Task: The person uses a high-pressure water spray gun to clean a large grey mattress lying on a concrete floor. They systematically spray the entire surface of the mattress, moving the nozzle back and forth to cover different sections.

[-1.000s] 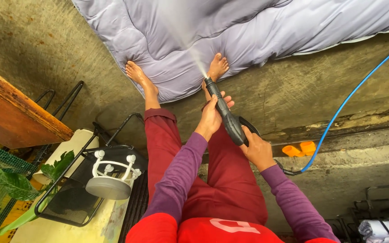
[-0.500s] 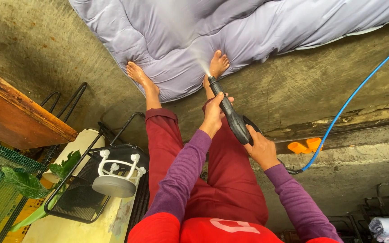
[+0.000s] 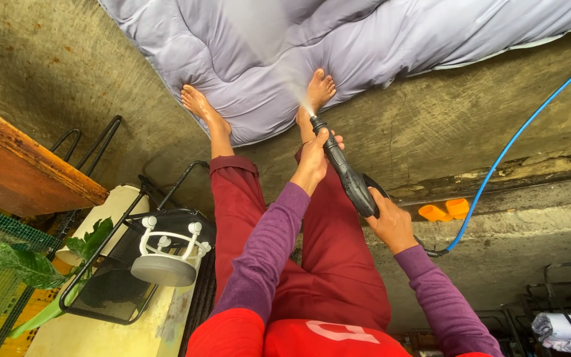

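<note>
The left hand is closed around the forward barrel of a black pressure-washer spray gun, just behind the nozzle. The right hand is closed around the rear handle of the same gun. Both grips are clamped on the gun, which is angled away from the body with its nozzle low over the ground, just beside the person's right foot. A fine spray fans out from the nozzle onto a grey-lilac quilted comforter.

The comforter lies spread flat on a wet, stained concrete floor, and both bare feet stand on its near edge. A blue hose runs across the concrete to the back of the gun. Beyond a raised concrete step, a pair of orange slippers lies beside the hose.

To the person's left:
- a rust-marked wooden bench;
- a black metal-frame chair with a mesh seat;
- a round white cleaning attachment resting on that chair;
- a leafy green plant against green wire mesh.

Rolled cloth sits at the lower right corner.
</note>
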